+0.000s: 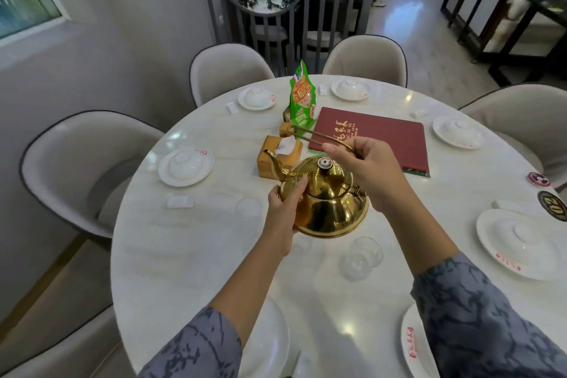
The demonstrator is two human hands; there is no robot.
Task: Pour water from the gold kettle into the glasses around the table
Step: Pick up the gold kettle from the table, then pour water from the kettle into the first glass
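The gold kettle (326, 202) hangs above the middle of the round marble table (190, 258), spout pointing left and away. My right hand (365, 172) is closed around its thin gold handle above the lid. My left hand (283, 212) presses against the kettle's left side. A clear glass (248, 209) stands on the table just left of the kettle. Two more clear glasses (360, 258) stand close together below and right of it. Whether any glass holds water cannot be seen.
White plates with upturned bowls ring the table, such as one at the left (185, 166) and one at the right (518, 244). A wooden tissue box (277, 155), a green snack bag (302, 98) and a red menu (377, 138) lie beyond the kettle. Grey chairs (76, 163) surround the table.
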